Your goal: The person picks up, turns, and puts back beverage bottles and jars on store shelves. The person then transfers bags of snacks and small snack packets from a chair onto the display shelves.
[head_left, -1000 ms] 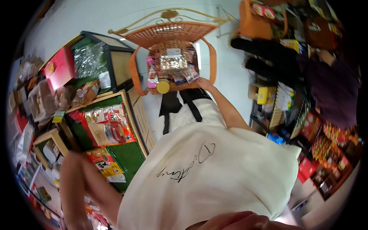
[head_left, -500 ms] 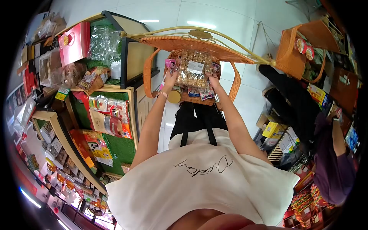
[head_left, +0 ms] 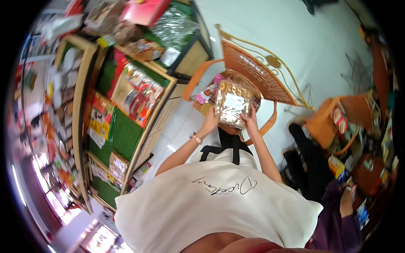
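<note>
Green-lined shelf [head_left: 125, 135] at nine o'clock, probably laid out to show goods [head_left: 134, 99] face-up. Left hand [head_left: 211, 120] at seven o'clock of snack packet [head_left: 233, 100], over seat of wicker chair [head_left: 249, 63], contact unclear; right hand [head_left: 251, 120] at five. Clamped by fingers at both near corners, likely for level support. Orange chair [head_left: 317, 124] near three o'clock, well apart.

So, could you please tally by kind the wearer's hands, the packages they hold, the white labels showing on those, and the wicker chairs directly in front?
Hands: 2 (left hand, right hand)
Held clear package: 1
White label: 1
Wicker chair directly in front: 1
Total: 5
</note>
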Available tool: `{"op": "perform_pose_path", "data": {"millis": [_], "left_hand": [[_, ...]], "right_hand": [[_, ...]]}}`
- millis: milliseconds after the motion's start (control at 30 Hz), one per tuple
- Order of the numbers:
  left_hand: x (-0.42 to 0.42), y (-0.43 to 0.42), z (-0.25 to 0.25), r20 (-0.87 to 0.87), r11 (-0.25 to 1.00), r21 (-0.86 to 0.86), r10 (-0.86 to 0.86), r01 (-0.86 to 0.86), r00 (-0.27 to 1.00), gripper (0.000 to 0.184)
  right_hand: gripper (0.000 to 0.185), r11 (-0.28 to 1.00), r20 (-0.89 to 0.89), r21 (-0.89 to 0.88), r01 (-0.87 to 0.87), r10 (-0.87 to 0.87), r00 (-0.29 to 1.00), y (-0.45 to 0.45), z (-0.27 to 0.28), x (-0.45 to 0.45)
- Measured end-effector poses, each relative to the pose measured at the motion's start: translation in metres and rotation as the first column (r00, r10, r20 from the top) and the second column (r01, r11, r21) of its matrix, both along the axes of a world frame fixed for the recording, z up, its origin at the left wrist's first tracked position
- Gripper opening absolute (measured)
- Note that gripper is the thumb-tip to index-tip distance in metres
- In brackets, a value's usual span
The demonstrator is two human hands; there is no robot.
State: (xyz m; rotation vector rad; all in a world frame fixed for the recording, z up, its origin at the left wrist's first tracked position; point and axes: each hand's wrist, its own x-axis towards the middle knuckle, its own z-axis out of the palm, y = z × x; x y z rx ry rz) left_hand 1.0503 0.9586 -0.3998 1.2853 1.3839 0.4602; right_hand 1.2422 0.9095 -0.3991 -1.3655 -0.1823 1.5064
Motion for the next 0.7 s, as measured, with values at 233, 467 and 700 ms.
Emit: {"op": "perform_pose_path", "data": {"millis": [233,467,700], "left_hand": [[-0.081,-0.121,0.049,0.218,0.937,-0.019,0.345,-0.349,0.913,0.048],[-0.158,-0.294,0.091,0.228,0.794,0.035,0.585,-0.607,0.779,0.045],[-0.193,-0.467,0.075,0.308,0.475,0.039,0.831,-0.879,0.463,0.045]], "right_hand": [[0.077,0.945,-0.165,-0.021,-0.326,0.319,0.933,-0.040,0.073,-0.058],[0.062,0.720,-0.027,0.130,-0.681,0.690,0.724,-0.131,0.066,-0.156],[0.066,0.439,0.005,0.074,-0.896,0.898,0.440,-0.239,0.098,-0.246]]}}
